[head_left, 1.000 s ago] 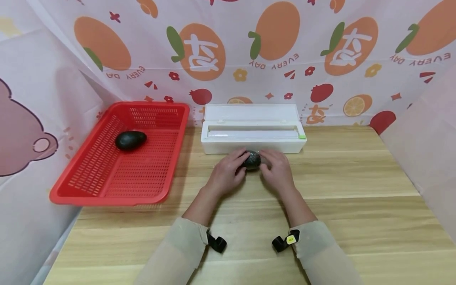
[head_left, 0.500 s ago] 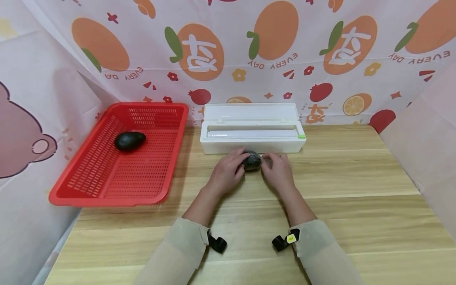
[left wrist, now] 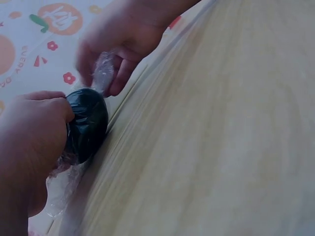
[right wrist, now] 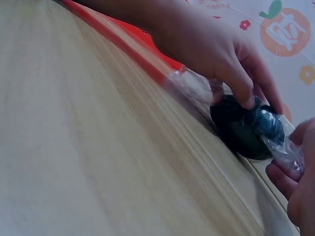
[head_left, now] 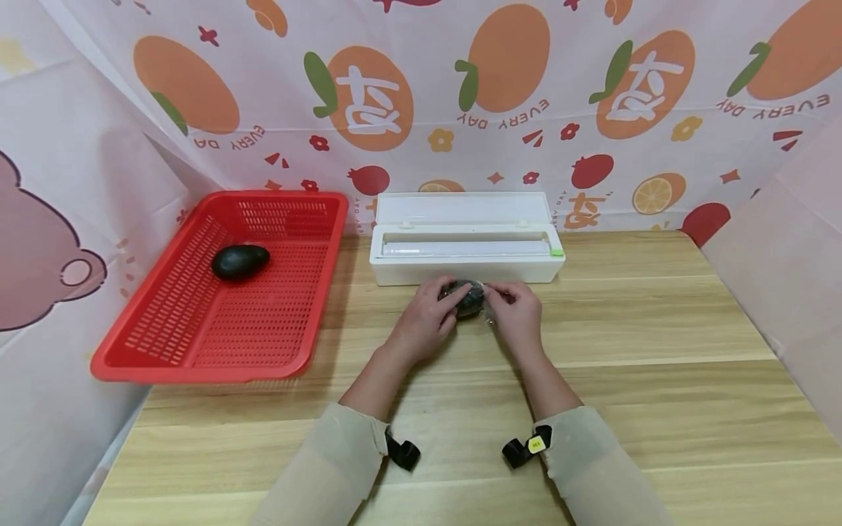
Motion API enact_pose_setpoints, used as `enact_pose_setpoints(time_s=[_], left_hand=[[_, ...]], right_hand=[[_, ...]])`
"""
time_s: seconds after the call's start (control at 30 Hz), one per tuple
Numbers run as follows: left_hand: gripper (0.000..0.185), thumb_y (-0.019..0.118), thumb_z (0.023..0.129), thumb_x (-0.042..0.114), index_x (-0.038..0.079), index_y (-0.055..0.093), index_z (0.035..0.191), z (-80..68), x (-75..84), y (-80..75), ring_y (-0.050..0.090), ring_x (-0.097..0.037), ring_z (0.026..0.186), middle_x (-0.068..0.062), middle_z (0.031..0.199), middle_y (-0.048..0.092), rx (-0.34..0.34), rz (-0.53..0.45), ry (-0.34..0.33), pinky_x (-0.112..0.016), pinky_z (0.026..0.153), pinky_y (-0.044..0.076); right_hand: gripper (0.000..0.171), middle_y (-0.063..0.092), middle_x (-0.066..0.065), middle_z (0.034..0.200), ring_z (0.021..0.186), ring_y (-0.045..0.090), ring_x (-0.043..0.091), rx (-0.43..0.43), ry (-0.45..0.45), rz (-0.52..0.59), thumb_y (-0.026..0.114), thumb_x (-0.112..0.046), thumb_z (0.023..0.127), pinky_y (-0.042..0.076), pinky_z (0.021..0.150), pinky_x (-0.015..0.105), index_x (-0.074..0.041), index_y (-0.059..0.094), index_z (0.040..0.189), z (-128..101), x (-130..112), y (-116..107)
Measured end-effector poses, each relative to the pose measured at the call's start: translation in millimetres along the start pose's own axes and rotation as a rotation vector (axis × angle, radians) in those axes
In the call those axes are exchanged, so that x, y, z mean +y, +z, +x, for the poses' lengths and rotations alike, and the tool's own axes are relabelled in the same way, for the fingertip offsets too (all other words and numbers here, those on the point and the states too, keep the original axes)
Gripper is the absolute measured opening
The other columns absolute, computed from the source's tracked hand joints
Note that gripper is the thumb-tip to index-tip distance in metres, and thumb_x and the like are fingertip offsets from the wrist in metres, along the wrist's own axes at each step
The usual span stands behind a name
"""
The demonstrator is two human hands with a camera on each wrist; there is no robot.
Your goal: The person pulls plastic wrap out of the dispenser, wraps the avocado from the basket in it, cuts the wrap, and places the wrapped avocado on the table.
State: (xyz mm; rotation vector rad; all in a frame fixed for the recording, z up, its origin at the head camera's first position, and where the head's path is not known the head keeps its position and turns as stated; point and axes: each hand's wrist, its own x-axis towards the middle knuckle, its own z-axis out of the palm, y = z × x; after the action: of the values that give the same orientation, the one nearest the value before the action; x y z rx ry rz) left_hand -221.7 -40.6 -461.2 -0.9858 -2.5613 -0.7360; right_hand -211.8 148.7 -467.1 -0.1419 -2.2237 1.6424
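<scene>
A dark avocado lies on the table in front of the white box, wrapped in clear plastic film. My left hand grips it from the left, thumb and fingers curled over its side. On its other side my right hand pinches a gathered end of the film. In the left wrist view, the bunched film rises from the avocado to the right hand's fingers. More loose film sticks out by the left hand. The avocado's far side is hidden.
Behind the hands stands a white film dispenser box, lid raised and a roll inside. A red basket at the left holds another dark avocado. A fruit-print cloth hangs behind the wooden table.
The right hand's fingers have drawn together on the film end, which now stands out beside the avocado. The left hand has shifted slightly rightward over the avocado.
</scene>
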Motion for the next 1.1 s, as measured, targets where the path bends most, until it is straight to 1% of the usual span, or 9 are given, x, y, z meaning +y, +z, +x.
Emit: enact_pose_setpoints(time_s=[0.13,0.23,0.33,0.53,0.6,0.7,0.83,0.97,1.1], left_hand=[[0.048,0.057,0.096,0.011,0.017,0.053,0.143,0.0,1.0,0.0,0.046,-0.034,0.13,-0.014,0.14,0.048,0.0,-0.01,-0.044,-0.045,0.11,0.04],[0.048,0.056,0.097,0.012,0.017,0.05,0.145,0.1,0.5,0.3,0.046,-0.033,0.13,-0.014,0.141,0.046,0.003,-0.011,-0.089,-0.044,0.11,0.041],[0.048,0.055,0.098,0.013,0.017,0.049,0.146,0.7,0.2,0.6,0.045,-0.033,0.131,-0.013,0.142,0.046,0.007,-0.012,-0.111,-0.044,0.11,0.041],[0.048,0.053,0.098,0.011,0.016,0.049,0.146,0.9,-0.1,0.3,0.044,-0.032,0.132,-0.012,0.144,0.046,-0.009,-0.02,-0.094,-0.044,0.11,0.04],[0.047,0.051,0.099,0.013,0.016,0.049,0.146,0.2,-0.4,0.1,0.044,-0.031,0.133,-0.011,0.144,0.046,-0.021,-0.034,-0.098,-0.044,0.111,0.039],[0.047,0.054,0.101,0.027,0.016,0.049,0.146,-0.9,-0.7,0.2,0.044,-0.031,0.133,-0.01,0.145,0.046,-0.031,-0.058,-0.099,-0.046,0.111,0.039],[0.056,0.064,0.095,0.041,0.015,0.053,0.143,-1.3,-2.6,1.5,0.047,-0.03,0.132,-0.01,0.144,0.049,-0.002,-0.068,-0.08,-0.047,0.109,0.041],[0.044,0.061,0.098,0.032,0.013,0.058,0.138,-1.5,-4.0,1.7,0.05,-0.029,0.13,-0.009,0.14,0.053,0.037,-0.073,-0.068,-0.045,0.108,0.042],[0.037,0.053,0.102,0.027,0.013,0.06,0.136,-2.0,-4.0,1.0,0.051,-0.027,0.129,-0.007,0.138,0.056,0.054,-0.131,-0.096,-0.043,0.109,0.041]], right_hand=[[0.028,0.073,0.017,0.1,0.087,0.065,0.01,0.005,0.035,0.162,0.053,-0.005,0.091,0.049,0.068,0.014,-0.001,0.074,0.109,-3,-4,0],[0.034,0.073,0.021,0.1,0.083,0.067,0.009,-0.015,0.005,0.21,0.047,0.005,0.088,0.05,0.063,0.014,0.001,0.072,0.112,-4,-5,0],[0.028,0.074,0.019,0.099,0.079,0.066,0.011,-0.037,-0.087,0.152,0.055,0.009,0.086,0.052,0.064,0.015,0.001,0.073,0.106,-3,-3,0],[0.01,0.072,0.006,0.096,0.086,0.066,0.014,-0.097,-0.252,-0.022,0.075,-0.006,0.084,0.056,0.072,0.023,-0.006,0.077,0.094,-3,0,0],[0.008,0.069,0.005,0.097,0.089,0.064,0.016,-0.126,-0.258,-0.033,0.076,-0.006,0.083,0.057,0.074,0.026,-0.007,0.077,0.091,-3,0,-1],[0.008,0.064,0.004,0.103,0.097,0.061,0.017,-0.174,-0.239,-0.027,0.077,-0.007,0.084,0.058,0.078,0.03,-0.007,0.076,0.091,-3,1,-1],[0.02,0.06,0.004,0.112,0.108,0.059,0.019,-0.229,-0.219,-0.033,0.077,-0.013,0.085,0.058,0.084,0.034,-0.01,0.072,0.104,-3,2,-1],[0.031,0.063,0.004,0.115,0.107,0.061,0.021,-0.259,-0.216,-0.033,0.078,-0.017,0.085,0.057,0.085,0.036,-0.011,0.069,0.115,-1,5,-1],[0.026,0.066,0.004,0.111,0.102,0.063,0.02,-0.264,-0.246,-0.035,0.077,-0.02,0.086,0.057,0.084,0.033,-0.01,0.075,0.11,-2,6,-1]])
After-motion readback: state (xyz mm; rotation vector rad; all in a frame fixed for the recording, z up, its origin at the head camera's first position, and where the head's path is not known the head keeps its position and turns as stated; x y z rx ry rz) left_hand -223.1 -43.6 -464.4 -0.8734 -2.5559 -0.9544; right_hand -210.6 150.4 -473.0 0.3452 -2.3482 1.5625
